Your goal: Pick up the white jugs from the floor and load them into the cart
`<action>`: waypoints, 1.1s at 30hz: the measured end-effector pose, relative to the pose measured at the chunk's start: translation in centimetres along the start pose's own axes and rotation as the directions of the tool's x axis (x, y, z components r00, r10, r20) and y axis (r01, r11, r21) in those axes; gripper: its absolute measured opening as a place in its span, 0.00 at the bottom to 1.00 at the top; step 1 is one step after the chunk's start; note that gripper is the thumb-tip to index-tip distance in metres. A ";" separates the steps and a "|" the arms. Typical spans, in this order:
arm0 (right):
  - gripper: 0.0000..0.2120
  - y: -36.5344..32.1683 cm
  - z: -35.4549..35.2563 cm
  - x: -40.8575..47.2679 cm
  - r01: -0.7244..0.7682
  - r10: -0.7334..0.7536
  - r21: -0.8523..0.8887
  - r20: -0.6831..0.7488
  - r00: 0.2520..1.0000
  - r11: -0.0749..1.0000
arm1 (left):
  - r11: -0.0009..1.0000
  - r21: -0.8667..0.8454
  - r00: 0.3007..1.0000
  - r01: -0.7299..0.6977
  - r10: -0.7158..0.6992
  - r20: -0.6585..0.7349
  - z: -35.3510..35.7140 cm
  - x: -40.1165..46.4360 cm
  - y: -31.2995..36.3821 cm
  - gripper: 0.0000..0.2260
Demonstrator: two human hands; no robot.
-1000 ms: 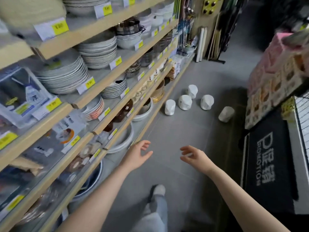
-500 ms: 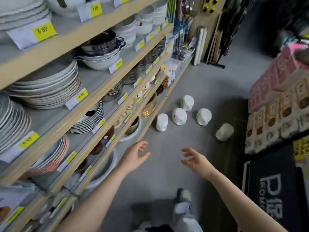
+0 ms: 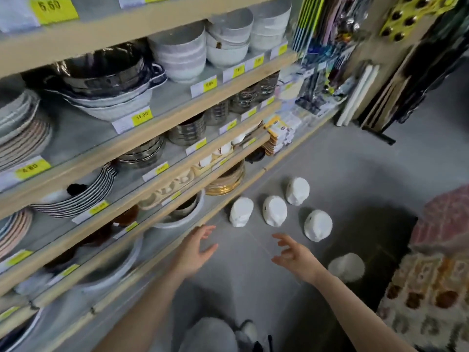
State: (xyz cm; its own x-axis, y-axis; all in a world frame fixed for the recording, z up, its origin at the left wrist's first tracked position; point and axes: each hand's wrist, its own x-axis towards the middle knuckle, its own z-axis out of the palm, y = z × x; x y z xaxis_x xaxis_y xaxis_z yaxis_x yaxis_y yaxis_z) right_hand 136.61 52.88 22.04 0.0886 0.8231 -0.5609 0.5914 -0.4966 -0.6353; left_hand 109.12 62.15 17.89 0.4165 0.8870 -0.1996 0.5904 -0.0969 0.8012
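Neither hand grips anything: the left hand and the right hand are both stretched forward with fingers spread and loosely bent, in the air above the grey floor.

Five white jugs are on that floor, none touched. From the hands, the nearest-left jug is at about twelve o'clock, just beside the foot of the shelf unit; the middle jug is near it at one o'clock; the far jug is beyond that; the fourth jug sits at two o'clock of the right hand; the blurred jug lies at three o'clock, just beside that wrist. No cart is in view.

They look like glazed ceramic, so probably stiff, smooth, somewhat heavy and breakable if knocked together or dropped. Handles cannot be made out, so a wrap around the body, or fingers over the rim, seems the safer hold.

The four farther jugs appear upright, long axes vertical, seen from above; which way spouts face cannot be told. The blurred one may be tipped toward the shelves.
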 end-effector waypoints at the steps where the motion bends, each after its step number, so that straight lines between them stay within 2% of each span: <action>1: 0.26 0.3 -1.1 1.3 0.010 -0.010 -0.009 0.010 1.000 1.000 | 1.000 -0.014 1.000 0.025 -0.025 -0.016 0.5 0.7 0.0 0.21; 4: 0.28 1.1 -3.9 4.9 0.032 -0.032 0.002 0.024 0.999 0.999 | 0.995 -0.022 0.995 0.095 -0.096 -0.032 1.4 2.8 0.1 0.25; 10: 0.30 2.6 -7.1 11.3 0.016 -0.014 -0.062 0.046 0.999 0.998 | 0.989 -0.024 0.989 0.149 -0.149 -0.003 3.4 9.0 -0.9 0.22; 14: 0.32 4.2 -7.3 15.9 -0.016 0.022 -0.073 0.082 0.996 0.997 | 0.983 0.006 0.983 0.182 -0.182 0.027 5.0 13.9 -2.5 0.24; 19: 0.34 8.0 -6.2 25.2 0.022 -0.008 -0.116 0.120 0.993 0.993 | 0.981 0.039 0.981 0.190 -0.191 0.031 8.6 20.4 -6.6 0.25; 22: 0.34 12.3 -4.2 32.7 0.091 -0.075 -0.152 0.105 0.992 0.984 | 0.985 0.096 0.989 0.142 -0.144 0.015 13.4 25.0 -11.7 0.28; 25: 0.37 18.0 -0.7 41.4 0.121 -0.116 -0.225 0.038 0.993 0.967 | 0.974 0.225 0.999 -0.014 0.001 0.054 20.7 30.0 -19.5 0.30; 29: 0.43 26.6 6.3 52.2 0.178 -0.174 -0.248 0.038 0.984 0.952 | 0.932 0.331 0.988 -0.151 0.139 0.059 31.6 36.1 -30.8 0.37; 31: 0.45 30.3 8.9 57.4 0.264 -0.265 -0.279 0.035 0.964 0.923 | 0.910 0.374 0.984 -0.180 0.174 0.050 35.6 39.2 -35.4 0.43; 33: 0.47 33.0 10.3 62.0 0.358 -0.358 -0.248 0.045 0.933 0.900 | 0.908 0.394 0.989 -0.140 0.146 0.016 38.2 41.5 -38.9 0.48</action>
State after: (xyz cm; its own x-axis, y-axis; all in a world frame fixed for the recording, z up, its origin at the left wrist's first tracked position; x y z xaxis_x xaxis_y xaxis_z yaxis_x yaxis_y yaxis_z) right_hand 153.36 84.70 -39.18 -0.1652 0.9331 -0.3193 0.7631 -0.0841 -0.6408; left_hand 129.84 85.47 -43.16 0.5089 0.8561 -0.0896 0.7506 -0.3904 0.5332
